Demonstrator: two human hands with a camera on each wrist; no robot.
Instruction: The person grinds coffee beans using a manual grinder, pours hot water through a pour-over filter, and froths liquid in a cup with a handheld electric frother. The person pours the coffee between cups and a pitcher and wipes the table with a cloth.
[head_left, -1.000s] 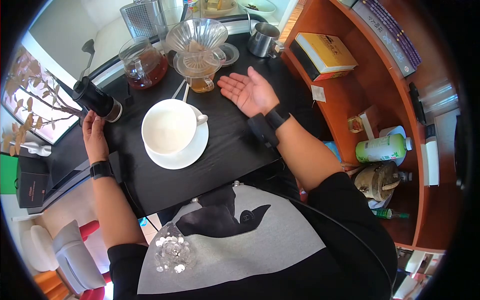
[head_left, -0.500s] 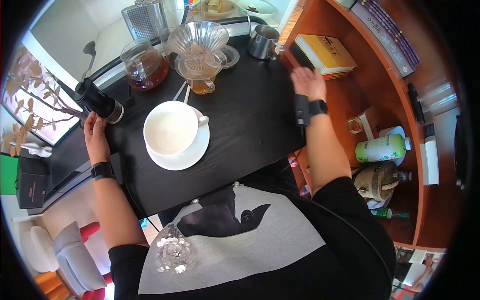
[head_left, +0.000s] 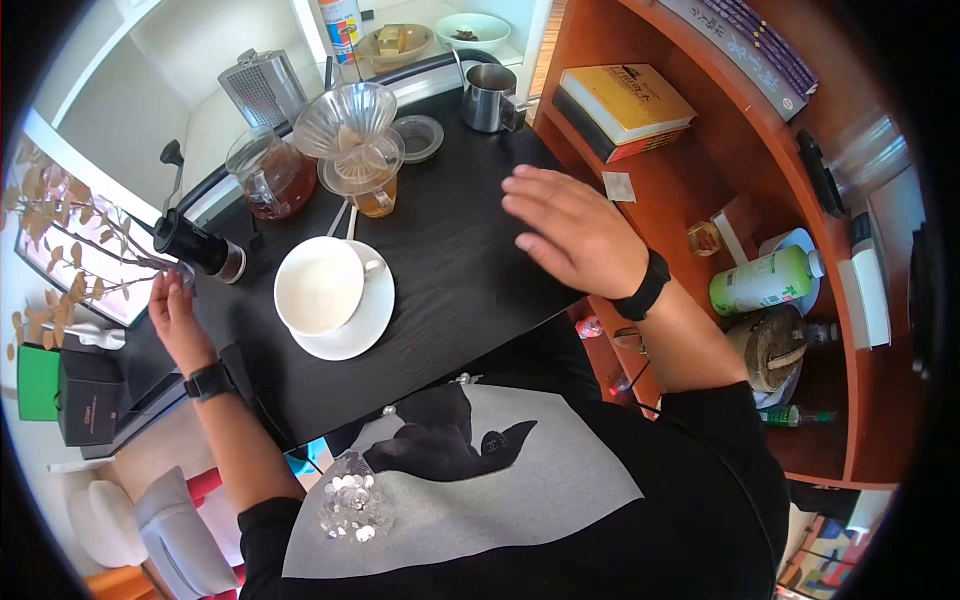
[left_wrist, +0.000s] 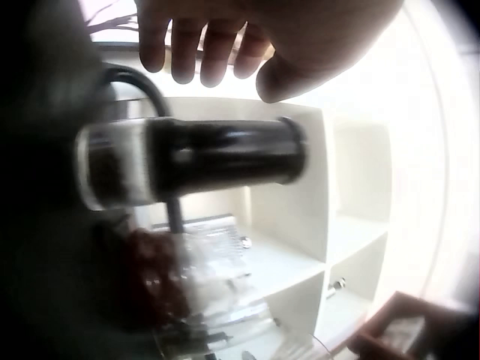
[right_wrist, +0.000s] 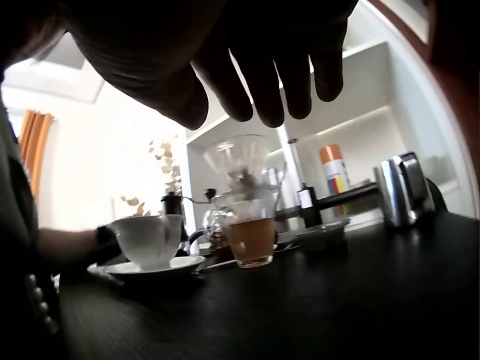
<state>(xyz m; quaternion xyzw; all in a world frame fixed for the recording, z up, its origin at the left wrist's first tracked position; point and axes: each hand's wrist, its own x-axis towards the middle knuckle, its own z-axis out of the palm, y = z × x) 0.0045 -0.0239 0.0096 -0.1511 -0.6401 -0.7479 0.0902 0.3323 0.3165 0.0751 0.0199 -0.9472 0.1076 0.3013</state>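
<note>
In the head view, my left hand (head_left: 177,323) lies beside a black hand grinder (head_left: 203,248) at the table's left; in the left wrist view a gap shows between its loosely bent fingers and the grinder (left_wrist: 225,154). My right hand (head_left: 583,236) hovers palm down, fingers extended, over the table's right part, holding nothing. A white cup (head_left: 320,288) stands on its saucer (head_left: 372,331) between the hands. Behind it, a ribbed clear dripper (head_left: 343,125) sits over a glass cup of amber liquid (head_left: 377,204).
A glass pot of reddish liquid (head_left: 275,180), a clear lid (head_left: 418,138) and a steel pitcher (head_left: 487,100) stand along the back of the black table (head_left: 440,290). A wooden shelf (head_left: 680,190) with books (head_left: 628,108) and bottles borders the right side.
My right hand has swung from palm up near the glass cup out to the right, then turned palm down and come back over the table. The head view has shifted; my left hand stays by the grinder.
</note>
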